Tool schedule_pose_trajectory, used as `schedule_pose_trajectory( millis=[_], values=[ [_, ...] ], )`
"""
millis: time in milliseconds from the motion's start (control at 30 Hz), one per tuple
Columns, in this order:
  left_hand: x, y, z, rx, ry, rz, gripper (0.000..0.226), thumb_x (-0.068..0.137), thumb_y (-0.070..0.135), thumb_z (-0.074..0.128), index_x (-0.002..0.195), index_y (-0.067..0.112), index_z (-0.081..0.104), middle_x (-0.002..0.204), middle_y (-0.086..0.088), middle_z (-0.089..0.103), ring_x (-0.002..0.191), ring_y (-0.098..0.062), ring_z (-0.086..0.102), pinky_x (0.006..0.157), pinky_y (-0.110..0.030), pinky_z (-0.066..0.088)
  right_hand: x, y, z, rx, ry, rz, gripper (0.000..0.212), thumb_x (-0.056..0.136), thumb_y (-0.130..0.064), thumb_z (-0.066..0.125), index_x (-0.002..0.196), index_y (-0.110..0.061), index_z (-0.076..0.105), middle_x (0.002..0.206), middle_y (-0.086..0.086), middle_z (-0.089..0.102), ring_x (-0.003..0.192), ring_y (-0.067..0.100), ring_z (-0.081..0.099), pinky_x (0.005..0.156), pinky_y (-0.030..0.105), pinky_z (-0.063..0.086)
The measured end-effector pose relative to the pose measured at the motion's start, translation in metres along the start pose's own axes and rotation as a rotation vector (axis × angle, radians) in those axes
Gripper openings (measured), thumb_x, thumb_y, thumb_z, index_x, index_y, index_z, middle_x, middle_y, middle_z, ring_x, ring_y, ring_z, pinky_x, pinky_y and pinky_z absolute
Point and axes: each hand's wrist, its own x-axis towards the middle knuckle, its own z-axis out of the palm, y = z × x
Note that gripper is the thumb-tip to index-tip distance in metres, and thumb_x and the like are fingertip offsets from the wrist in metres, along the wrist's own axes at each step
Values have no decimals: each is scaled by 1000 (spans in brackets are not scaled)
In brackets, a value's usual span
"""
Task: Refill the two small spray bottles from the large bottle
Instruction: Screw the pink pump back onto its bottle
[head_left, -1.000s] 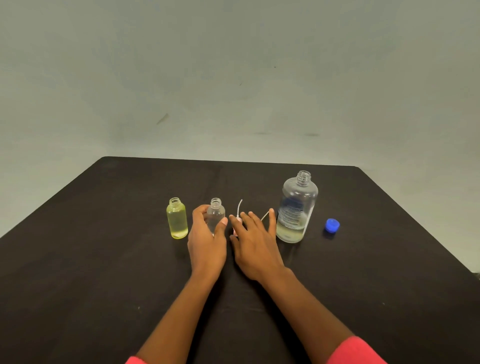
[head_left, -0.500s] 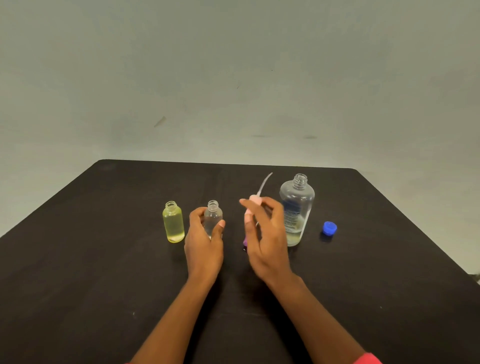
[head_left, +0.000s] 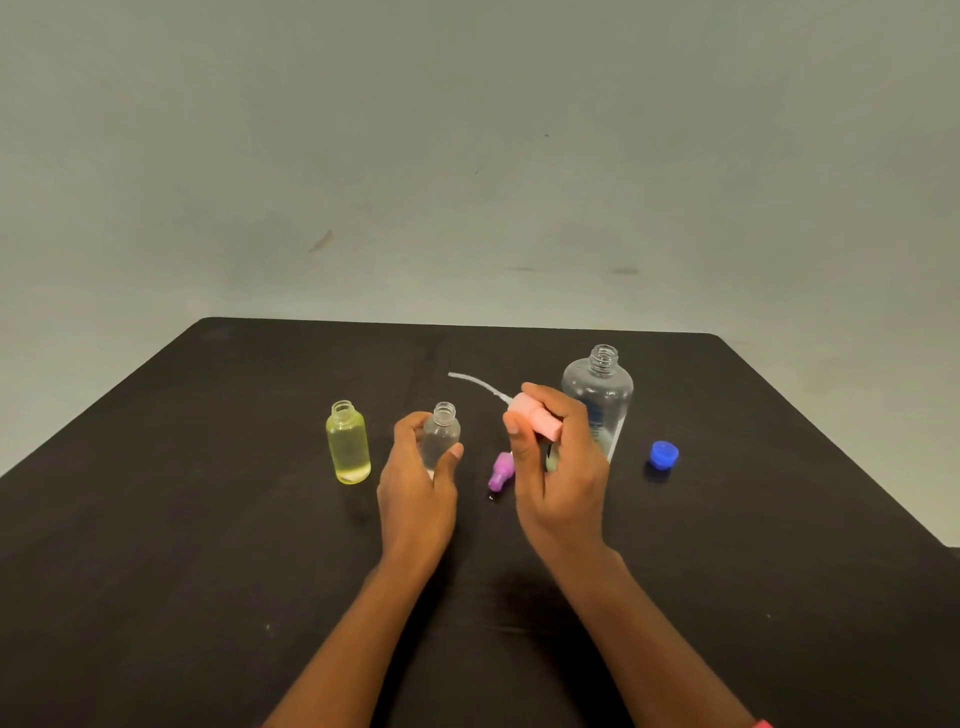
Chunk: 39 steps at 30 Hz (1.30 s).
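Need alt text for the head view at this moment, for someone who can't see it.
The right hand lifts a pink spray cap, tube pointing left, toward the clear small bottle held upright by the left hand. On the black table: an open yellow small bottle, purple spray cap, open large bottle, blue cap.

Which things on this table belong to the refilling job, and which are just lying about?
In the job: clear small bottle in the left hand; pink spray head in the right hand; yellow small bottle; large bottle; purple spray head; blue cap.

Lying about: nothing; only the dark table.
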Motion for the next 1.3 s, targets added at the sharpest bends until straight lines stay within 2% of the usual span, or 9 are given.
schedule_pose_trajectory(
  millis=[67,267,433,567,733,867,1100,1200,1300],
  values=[
    [-1,1,0,10,-11,13,35,87,16,63,116,26,44,106,11,55,98,-11,55,83,-25,42,0,0,0,5,3,24,37,100,-44,44,111,-10,55,99,-2,62,71,18,65,68,21,52],
    [-2,3,-1,20,-31,39,35,88,16,62,115,26,44,106,10,57,97,-10,55,81,-23,40,3,0,-2,-97,-14,-14,46,101,-39,38,98,2,58,95,-5,56,82,0,52,75,4,41],
    [-3,3,-1,30,-47,68,34,88,15,62,115,26,45,104,11,58,94,-9,55,78,-21,39,1,7,-2,-147,-86,33,50,101,-47,35,99,-3,58,85,4,65,75,11,60,66,19,48],
    [-6,4,-2,57,-96,128,34,88,14,61,110,34,44,101,14,59,91,-5,56,72,-10,39,0,10,-1,-116,-141,89,48,101,-50,33,104,-6,54,85,5,63,74,18,62,68,31,50],
    [-8,3,0,53,-138,193,37,88,13,61,118,29,46,107,11,60,96,-6,58,81,-24,47,0,9,0,-125,-159,56,25,99,-38,41,115,-18,45,103,-5,48,87,13,54,77,16,44],
    [-10,4,2,54,-180,227,40,88,10,60,123,25,45,111,9,60,99,-7,58,85,-27,50,-4,11,2,-122,-158,58,32,94,-26,52,123,-16,44,110,-2,53,96,7,53,84,12,44],
    [-10,4,3,49,-215,216,43,88,9,61,124,25,44,116,8,60,104,-8,59,89,-25,50,-7,13,4,-107,-235,92,31,95,-18,53,126,-11,53,113,-2,58,101,13,57,83,33,52],
    [-11,6,2,44,-201,227,43,88,11,60,118,35,41,108,18,57,100,-1,58,84,-14,48,-6,11,5,-90,-264,123,31,94,-15,55,125,-11,56,114,-3,56,104,15,58,86,31,52],
    [-10,5,2,42,-194,223,42,88,10,60,117,36,42,108,17,57,99,1,57,83,-15,48,-5,10,5,-63,-252,168,25,91,-18,63,115,-17,59,109,-5,56,100,12,58,83,23,50]
  ],
)
